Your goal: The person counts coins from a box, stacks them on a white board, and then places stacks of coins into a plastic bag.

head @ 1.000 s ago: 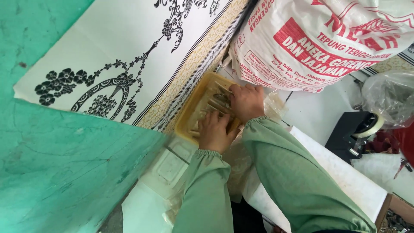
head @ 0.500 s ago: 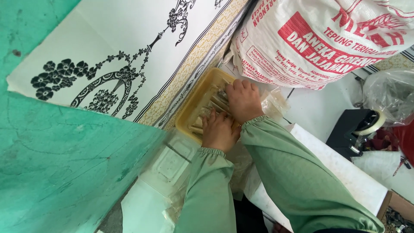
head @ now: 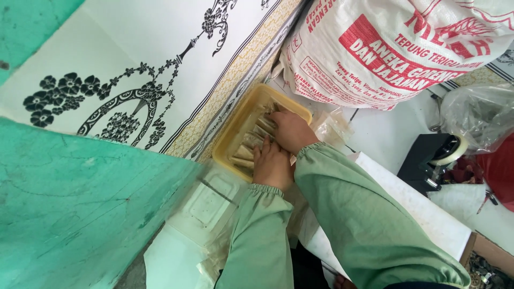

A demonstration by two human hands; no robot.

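A yellow plastic tray (head: pixel 235 131) holds several pale wrapped rolls (head: pixel 245 152) laid side by side. Both my hands are inside it, in long pale green sleeves. My left hand (head: pixel 271 167) lies over the near rolls with its fingers curled down onto them. My right hand (head: pixel 292 131) is a little farther in, fingers bent around rolls at the tray's far end. The hands hide much of the tray's contents, and the fingertips are out of sight.
A big white sack with red print (head: pixel 391 48) stands just beyond the tray. A white cloth with black floral print (head: pixel 123 80) and a green surface (head: pixel 69 203) lie left. Clear plastic lidded containers (head: pixel 209 203) sit near. A black tape dispenser (head: pixel 431 160) and plastic bags (head: pixel 476 118) are right.
Both hands stay in the tray and shift slightly among the rolls. The view has drifted a little, so the tray sits lower in the picture.
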